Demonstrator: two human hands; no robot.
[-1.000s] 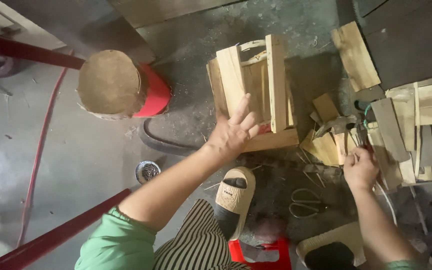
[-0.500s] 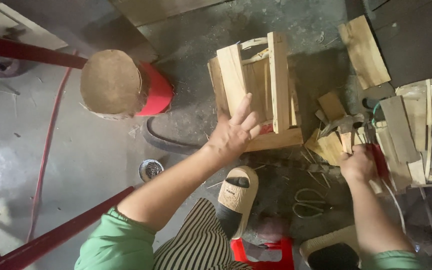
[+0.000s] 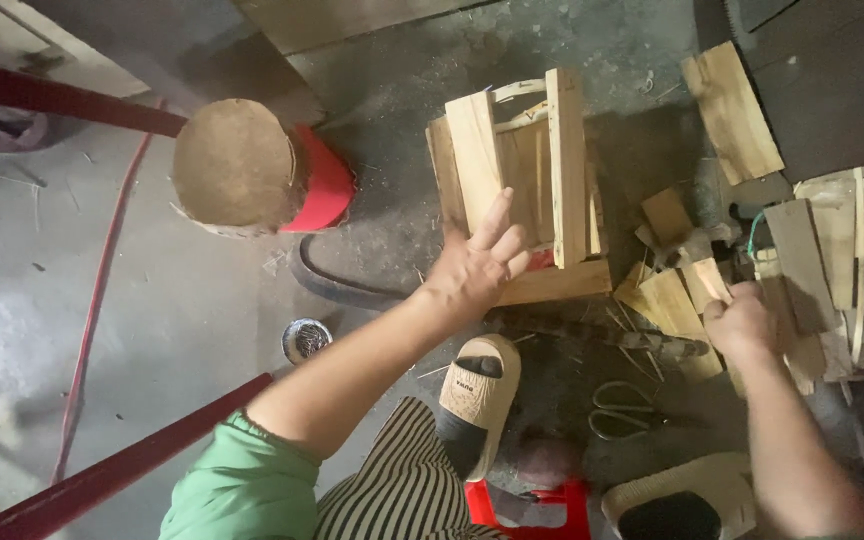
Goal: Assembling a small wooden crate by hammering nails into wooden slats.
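The left hand (image 3: 477,265) stays spread open against the small wooden crate (image 3: 522,185), steadying it, while the right hand (image 3: 739,322) has shifted, fist closed around a wood offcut (image 3: 707,280).

Dim workshop floor, soft uneven light, slight motion blur.

The concrete floor (image 3: 152,300) is palest at the left, falling to deep shadow at the upper right, and the wooden frame (image 3: 522,190) casts a dark shadow to its right. The left hand (image 3: 477,265) looks soft-edged; the right hand (image 3: 742,320) is blurrier. There is no harsh glare.
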